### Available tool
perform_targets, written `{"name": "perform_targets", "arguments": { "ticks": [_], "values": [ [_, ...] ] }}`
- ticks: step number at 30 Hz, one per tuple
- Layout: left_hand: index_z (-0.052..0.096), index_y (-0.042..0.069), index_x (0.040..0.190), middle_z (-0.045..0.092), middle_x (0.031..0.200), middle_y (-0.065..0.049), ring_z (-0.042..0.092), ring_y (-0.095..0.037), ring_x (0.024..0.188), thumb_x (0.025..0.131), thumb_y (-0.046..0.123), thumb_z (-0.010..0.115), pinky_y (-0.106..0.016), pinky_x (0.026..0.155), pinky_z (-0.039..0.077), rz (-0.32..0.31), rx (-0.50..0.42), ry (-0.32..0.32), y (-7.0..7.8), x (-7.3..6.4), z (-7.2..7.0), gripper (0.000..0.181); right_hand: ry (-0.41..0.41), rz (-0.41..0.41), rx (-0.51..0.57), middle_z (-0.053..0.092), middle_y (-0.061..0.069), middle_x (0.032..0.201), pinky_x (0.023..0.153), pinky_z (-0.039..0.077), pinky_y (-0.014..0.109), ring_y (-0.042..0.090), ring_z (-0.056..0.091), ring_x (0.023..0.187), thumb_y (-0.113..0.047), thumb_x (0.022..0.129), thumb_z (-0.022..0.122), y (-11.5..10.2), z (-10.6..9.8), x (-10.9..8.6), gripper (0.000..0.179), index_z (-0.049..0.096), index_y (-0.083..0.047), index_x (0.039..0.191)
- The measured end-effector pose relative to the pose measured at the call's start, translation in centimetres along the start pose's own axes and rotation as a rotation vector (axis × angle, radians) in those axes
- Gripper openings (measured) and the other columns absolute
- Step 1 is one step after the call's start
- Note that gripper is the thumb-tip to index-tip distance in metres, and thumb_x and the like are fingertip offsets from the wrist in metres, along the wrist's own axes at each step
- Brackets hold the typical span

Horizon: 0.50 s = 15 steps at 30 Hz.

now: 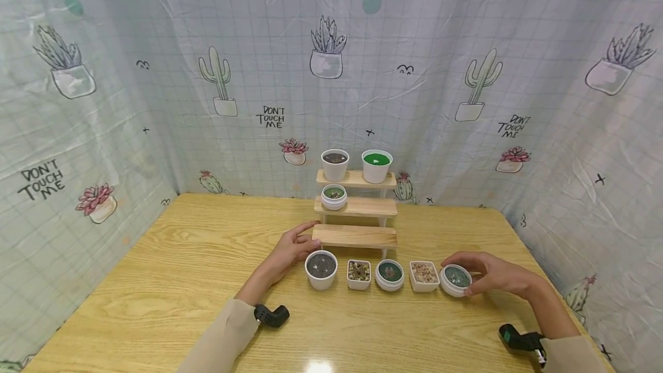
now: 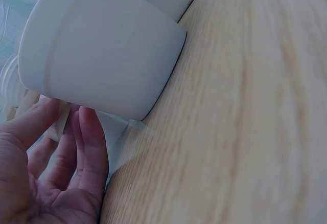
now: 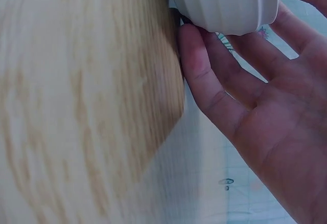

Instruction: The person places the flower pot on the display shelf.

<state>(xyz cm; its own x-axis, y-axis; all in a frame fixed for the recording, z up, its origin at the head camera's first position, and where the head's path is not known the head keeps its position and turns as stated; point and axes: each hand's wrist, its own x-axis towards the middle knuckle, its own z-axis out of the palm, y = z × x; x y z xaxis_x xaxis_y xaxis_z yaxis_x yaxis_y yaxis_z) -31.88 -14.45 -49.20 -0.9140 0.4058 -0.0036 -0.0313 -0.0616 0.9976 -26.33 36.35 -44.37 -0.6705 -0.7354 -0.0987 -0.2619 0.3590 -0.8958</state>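
Observation:
My left hand (image 1: 287, 253) grips the left end of the lowest step of a small wooden tiered stand (image 1: 357, 236). Close to its thumb is a white tapered pot with dark grey filling (image 1: 321, 269); in the left wrist view this pot (image 2: 112, 45) hides part of the stand. Over on the right, my right hand (image 1: 494, 274) holds a round white pot with grey-green filling (image 1: 456, 278) between thumb and fingers. The ribbed side of that pot (image 3: 227, 4) shows in the right wrist view, low by the tabletop.
Between the hands stand a square pot of pebbles (image 1: 359, 274), a round green-filled pot (image 1: 389, 275) and a square pot of pale stones (image 1: 424, 276). The stand's upper steps carry a dark-filled pot (image 1: 335, 166), a bright green one (image 1: 376, 166) and a small round one (image 1: 334, 196).

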Motion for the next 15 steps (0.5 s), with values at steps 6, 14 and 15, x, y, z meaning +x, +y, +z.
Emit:
{"name": "perform_targets", "arguments": {
  "ticks": [6,14,15],
  "values": [
    [0.036,0.012,0.160,0.073,0.098,-0.001,0.072,-0.012,0.097,0.101,0.014,0.068,-0.028,0.086,0.061,0.002,0.002,-0.009,0.0,0.1,0.0,0.067,0.004,0.036,-0.006,0.058,-0.002,0.144,0.097,0.049,0.019,-0.003,0.056,0.125,-0.002,0.095,0.069,-0.3,-0.2,-0.3,0.057,0.047,0.007,0.147],
    [0.036,0.012,0.160,0.073,0.097,0.000,0.072,-0.012,0.098,0.100,0.014,0.068,-0.028,0.087,0.061,0.003,0.002,-0.008,0.0,0.1,-0.1,0.068,0.014,0.013,-0.004,0.058,-0.004,0.145,0.095,0.052,0.021,-0.004,0.056,0.123,-0.001,0.096,0.068,-1.1,-0.3,-0.7,0.057,0.045,0.010,0.146],
    [0.036,0.012,0.160,0.072,0.097,0.000,0.072,-0.012,0.098,0.100,0.015,0.068,-0.028,0.087,0.061,0.003,0.004,-0.007,0.0,0.1,-0.1,0.068,0.016,0.010,-0.005,0.058,-0.002,0.145,0.094,0.052,0.021,-0.003,0.056,0.123,-0.001,0.096,0.068,-1.2,-0.3,-0.7,0.057,0.045,0.011,0.146]
  ]
}}
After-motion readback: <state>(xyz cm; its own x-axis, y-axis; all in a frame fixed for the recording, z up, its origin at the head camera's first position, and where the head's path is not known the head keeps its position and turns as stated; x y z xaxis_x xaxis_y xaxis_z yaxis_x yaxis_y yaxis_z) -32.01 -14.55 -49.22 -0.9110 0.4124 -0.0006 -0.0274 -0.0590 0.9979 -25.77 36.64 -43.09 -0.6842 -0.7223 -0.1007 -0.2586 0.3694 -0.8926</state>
